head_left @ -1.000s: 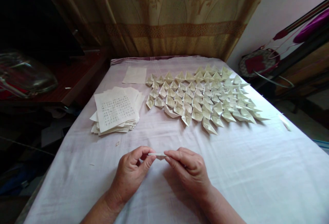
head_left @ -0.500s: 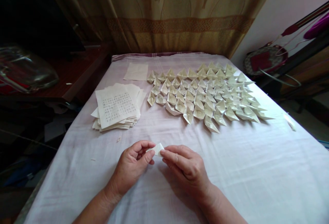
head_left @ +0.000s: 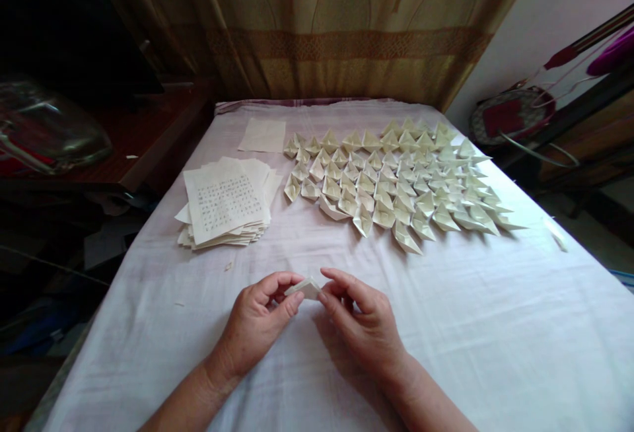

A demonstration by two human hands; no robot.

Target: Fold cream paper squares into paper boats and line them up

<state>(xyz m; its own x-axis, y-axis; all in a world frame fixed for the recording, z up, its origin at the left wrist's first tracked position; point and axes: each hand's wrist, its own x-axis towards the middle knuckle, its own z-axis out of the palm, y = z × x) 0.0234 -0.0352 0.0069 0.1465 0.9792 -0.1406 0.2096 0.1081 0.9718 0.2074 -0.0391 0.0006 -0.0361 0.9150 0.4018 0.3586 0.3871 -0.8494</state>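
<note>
A small folded paper (head_left: 309, 288), white and peaked at the top, is held above the near part of the cloth. My left hand (head_left: 265, 316) pinches its left end between thumb and fingers. At its right corner is the thumb of my right hand (head_left: 364, 326), with the index finger lifted off and the other fingers curled, partly hidden behind. Beyond my hands, several rows of folded paper boats (head_left: 384, 214) cover the far right of the table. A stack of paper sheets (head_left: 225, 204), the top one with rows of handwriting, lies at the left.
A single blank sheet (head_left: 262, 135) lies behind the stack. White cloth (head_left: 485, 326) covers the table. A dark red side table (head_left: 163, 135) with a clear jar (head_left: 49, 128) stands at the left, a patterned curtain (head_left: 347, 42) hangs behind, and a bag (head_left: 515, 115) is at the right.
The folded paper has turned so its peak points up. My right index finger has lifted away from it, while my left hand keeps its pinch.
</note>
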